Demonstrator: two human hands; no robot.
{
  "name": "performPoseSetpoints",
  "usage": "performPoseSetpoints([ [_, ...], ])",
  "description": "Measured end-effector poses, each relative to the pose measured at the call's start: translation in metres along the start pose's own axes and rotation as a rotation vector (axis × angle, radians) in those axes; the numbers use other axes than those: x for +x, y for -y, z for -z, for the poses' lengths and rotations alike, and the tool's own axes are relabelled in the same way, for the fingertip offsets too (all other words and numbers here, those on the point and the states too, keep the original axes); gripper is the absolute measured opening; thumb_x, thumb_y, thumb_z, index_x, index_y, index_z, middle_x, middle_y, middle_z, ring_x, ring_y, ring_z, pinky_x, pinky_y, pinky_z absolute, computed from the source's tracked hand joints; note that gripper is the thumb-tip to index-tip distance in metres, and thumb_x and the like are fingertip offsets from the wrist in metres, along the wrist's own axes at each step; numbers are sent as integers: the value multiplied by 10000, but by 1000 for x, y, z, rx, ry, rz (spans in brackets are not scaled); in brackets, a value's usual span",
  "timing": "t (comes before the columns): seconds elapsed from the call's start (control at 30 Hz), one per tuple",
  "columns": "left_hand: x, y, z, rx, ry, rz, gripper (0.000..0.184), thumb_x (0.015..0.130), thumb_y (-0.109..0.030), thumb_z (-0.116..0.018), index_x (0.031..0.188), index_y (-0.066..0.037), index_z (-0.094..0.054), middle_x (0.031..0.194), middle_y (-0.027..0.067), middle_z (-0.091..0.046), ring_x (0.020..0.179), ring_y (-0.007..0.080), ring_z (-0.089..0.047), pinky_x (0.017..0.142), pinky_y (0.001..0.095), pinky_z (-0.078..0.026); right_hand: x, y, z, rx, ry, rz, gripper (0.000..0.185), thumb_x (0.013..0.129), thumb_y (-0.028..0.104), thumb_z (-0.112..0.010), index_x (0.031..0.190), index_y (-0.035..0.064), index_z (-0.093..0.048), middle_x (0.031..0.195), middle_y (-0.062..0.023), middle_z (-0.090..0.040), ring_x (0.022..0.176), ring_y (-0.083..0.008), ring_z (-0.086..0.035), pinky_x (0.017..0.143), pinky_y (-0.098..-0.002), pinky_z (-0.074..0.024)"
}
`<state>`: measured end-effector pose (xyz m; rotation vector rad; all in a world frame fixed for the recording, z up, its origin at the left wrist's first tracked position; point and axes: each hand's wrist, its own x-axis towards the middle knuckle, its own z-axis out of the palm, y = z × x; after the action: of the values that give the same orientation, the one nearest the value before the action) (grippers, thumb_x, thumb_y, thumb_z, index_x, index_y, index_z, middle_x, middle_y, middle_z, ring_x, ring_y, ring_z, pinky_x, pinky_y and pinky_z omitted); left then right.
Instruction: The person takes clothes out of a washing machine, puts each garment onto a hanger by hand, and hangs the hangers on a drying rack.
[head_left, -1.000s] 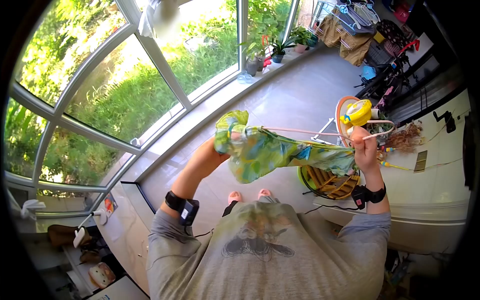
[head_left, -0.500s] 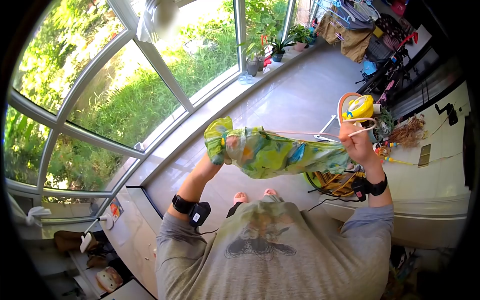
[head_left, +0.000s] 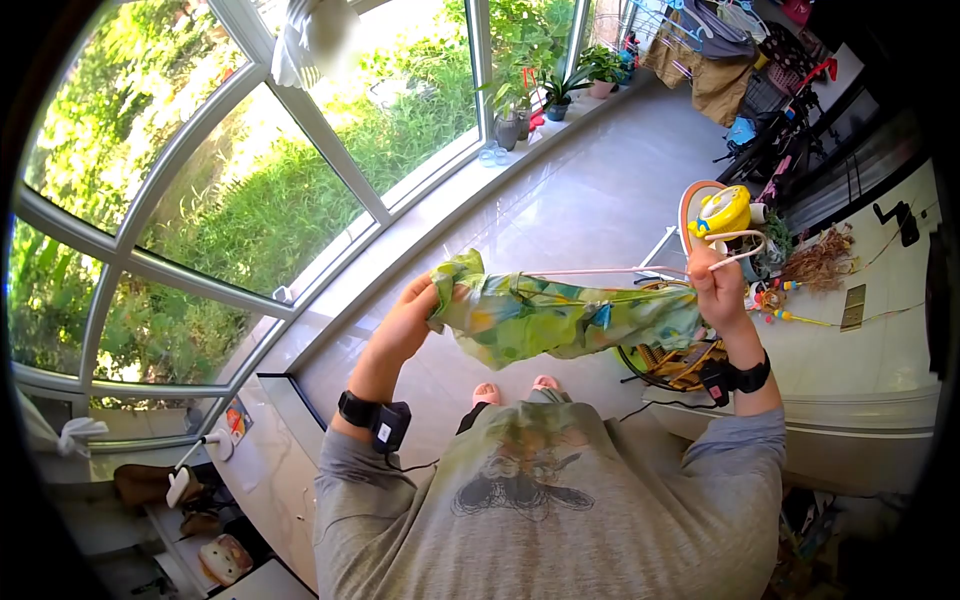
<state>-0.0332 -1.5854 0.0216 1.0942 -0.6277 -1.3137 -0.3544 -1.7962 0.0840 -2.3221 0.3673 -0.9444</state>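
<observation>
A thin green garment with a leaf-like blue and orange pattern stretches between my hands at chest height. My left hand is closed on its gathered left end. A pale pink clothes hanger runs along the garment's upper edge, partly covered by the cloth. My right hand is a fist around the hanger near its curved end, with the garment's right end against the fingers. Whether those fingers also pinch the cloth is hidden.
Curved windows stand to the left, with potted plants on the sill. Clothes hang at the back right, beside a bicycle. A yellow toy-like item and a wicker basket are beyond my right hand.
My left hand was inside the cloth, fingers showing through it. It has come out and now grips the end from outside. My right hand has shifted slightly right with the hanger.
</observation>
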Motion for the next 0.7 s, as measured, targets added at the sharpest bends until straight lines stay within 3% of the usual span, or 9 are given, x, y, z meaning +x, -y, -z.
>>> performPoseSetpoints([
  [0.17,0,7,8,57,-30,-90,238,881,-103,-498,1094,-4,-536,990,54,-599,872,119,-577,775,241,-471,-2,-4,2,32,-20,-64,392,910,275,-436,615,25,-371,573,-23,-353,516,-122,-331,478,-264,-265],
  [0.23,5,14,10,53,-95,-329,285,896,-147,-483,1137,3,-508,1035,81,-587,895,142,-579,786,255,-473,-2,-1,3,60,-21,-60,391,910,273,-433,612,27,-372,572,-24,-353,514,-122,-328,476,-263,-265],
  [0.27,7,13,17,-258,-88,-248,335,909,-239,-468,1152,-10,-495,1062,103,-575,912,170,-582,781,271,-480,-1,-1,4,59,-3,-55,396,911,278,-433,610,29,-369,571,-23,-352,512,-121,-326,475,-263,-264],
  [0.37,-2,-1,4,-423,15,-35,393,908,-338,-450,1139,-23,-490,1066,119,-566,934,192,-582,779,287,-487,3,4,3,33,5,-59,409,914,295,-429,607,33,-363,569,-19,-349,510,-118,-322,472,-264,-261],
  [0.4,-4,4,-9,-440,-166,-66,345,900,-320,-481,1069,-23,-535,984,100,-593,871,151,-582,734,258,-480,5,7,2,10,-5,-71,419,916,307,-425,605,34,-360,568,-16,-347,510,-116,-320,471,-264,-259],
  [0.43,-3,4,-9,-439,-164,-67,345,900,-320,-481,1069,-23,-535,984,100,-593,871,151,-582,734,258,-480,6,8,2,10,-7,-71,419,916,307,-425,605,34,-360,568,-16,-347,510,-116,-320,471,-264,-259],
  [0.5,0,2,-9,518,-226,-403,260,887,-225,-526,1010,1,-564,889,61,-608,777,98,-554,675,226,-454,8,9,1,-19,0,-60,436,918,331,-415,601,37,-358,554,-9,-337,504,-109,-319,469,-261,-263],
  [0.57,4,-8,-13,654,-413,-637,136,850,-121,-571,860,13,-592,663,-3,-563,618,51,-483,562,206,-415,8,7,1,-3,-12,-72,440,919,337,-411,600,39,-357,546,-6,-330,501,-105,-318,466,-259,-263],
  [0.7,12,-5,24,719,-482,-694,234,875,-142,-531,697,10,-524,527,-16,-422,514,43,-356,441,227,-312,10,9,0,-17,-57,-113,446,918,352,-409,599,46,-357,528,-1,-317,493,-100,-318,458,-251,-261],
])
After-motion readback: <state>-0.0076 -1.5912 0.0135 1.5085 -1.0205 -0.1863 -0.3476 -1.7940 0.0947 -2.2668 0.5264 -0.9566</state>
